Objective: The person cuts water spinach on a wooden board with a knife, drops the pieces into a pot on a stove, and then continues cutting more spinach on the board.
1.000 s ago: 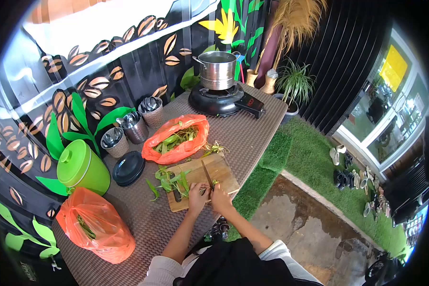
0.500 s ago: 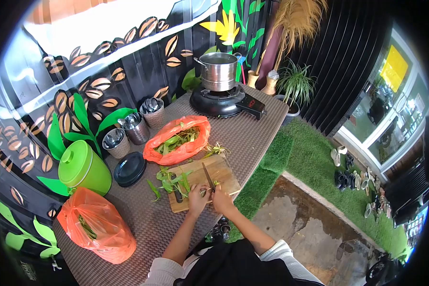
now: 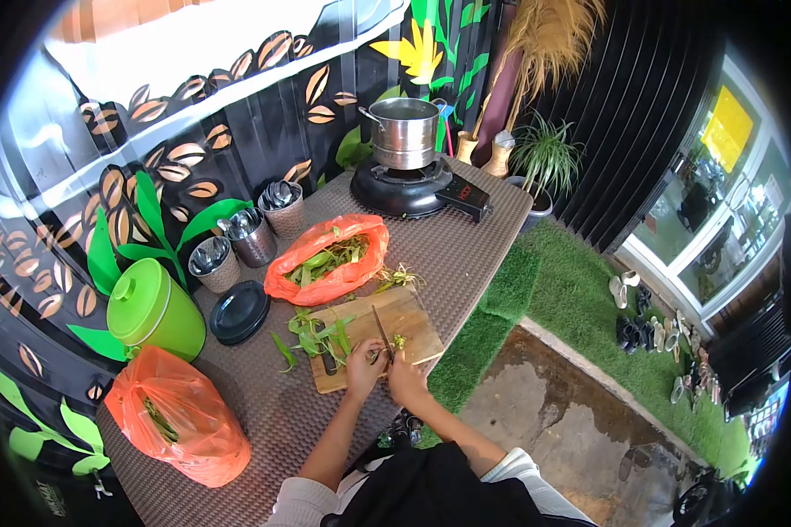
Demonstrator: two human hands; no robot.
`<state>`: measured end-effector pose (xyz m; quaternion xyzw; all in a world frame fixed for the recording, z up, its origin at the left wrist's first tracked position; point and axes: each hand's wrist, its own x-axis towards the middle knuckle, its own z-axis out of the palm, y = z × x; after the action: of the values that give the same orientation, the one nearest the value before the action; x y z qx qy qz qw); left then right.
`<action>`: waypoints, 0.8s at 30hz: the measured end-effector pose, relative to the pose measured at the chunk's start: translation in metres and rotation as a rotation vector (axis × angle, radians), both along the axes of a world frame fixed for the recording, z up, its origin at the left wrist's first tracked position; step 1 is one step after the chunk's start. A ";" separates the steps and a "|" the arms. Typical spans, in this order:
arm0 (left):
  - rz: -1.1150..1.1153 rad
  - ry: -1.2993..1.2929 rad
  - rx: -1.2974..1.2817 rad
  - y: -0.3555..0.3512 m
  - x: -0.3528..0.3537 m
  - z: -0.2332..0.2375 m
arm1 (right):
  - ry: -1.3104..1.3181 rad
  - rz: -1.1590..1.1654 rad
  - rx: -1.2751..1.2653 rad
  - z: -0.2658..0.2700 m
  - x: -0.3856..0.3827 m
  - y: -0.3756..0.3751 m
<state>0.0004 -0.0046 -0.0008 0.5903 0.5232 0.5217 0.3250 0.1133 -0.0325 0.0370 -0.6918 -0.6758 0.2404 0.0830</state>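
Observation:
My right hand (image 3: 405, 379) is closed round the handle of a knife (image 3: 382, 328), whose blade points away over the wooden cutting board (image 3: 415, 318). Beside it, my left hand (image 3: 363, 364) grips a bunch of leafy greens (image 3: 318, 335) by the stems, the leaves spreading to the left over the board's edge. Small cut stem pieces (image 3: 400, 342) lie just right of the blade. Past the board, an open orange plastic bag (image 3: 374, 274) is full of more greens. Some rooty stem ends (image 3: 400, 277) rest between bag and board.
A steel pot (image 3: 403, 140) stands on a black portable stove (image 3: 399, 191) at the far end. To the left are cutlery holders (image 3: 254, 237), dark plates (image 3: 240, 314), a green lidded bucket (image 3: 156, 309) and a filled orange bag (image 3: 180, 422). The table edge (image 3: 475, 303) runs along the right.
My right hand and the knife have shifted slightly down towards me, and the cut stem pieces show more clearly beside the blade. My left hand has hardly moved.

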 end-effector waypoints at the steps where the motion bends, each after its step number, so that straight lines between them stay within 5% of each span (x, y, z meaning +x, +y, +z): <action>1: 0.005 0.015 0.026 0.000 0.000 -0.001 | -0.028 -0.020 -0.001 -0.001 -0.002 -0.001; 24: 0.034 0.088 0.141 -0.001 0.000 0.004 | -0.016 0.010 0.061 0.005 -0.004 -0.002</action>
<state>0.0004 -0.0059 0.0029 0.6251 0.5089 0.5362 0.2506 0.1093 -0.0347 0.0415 -0.6874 -0.6870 0.2144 0.0973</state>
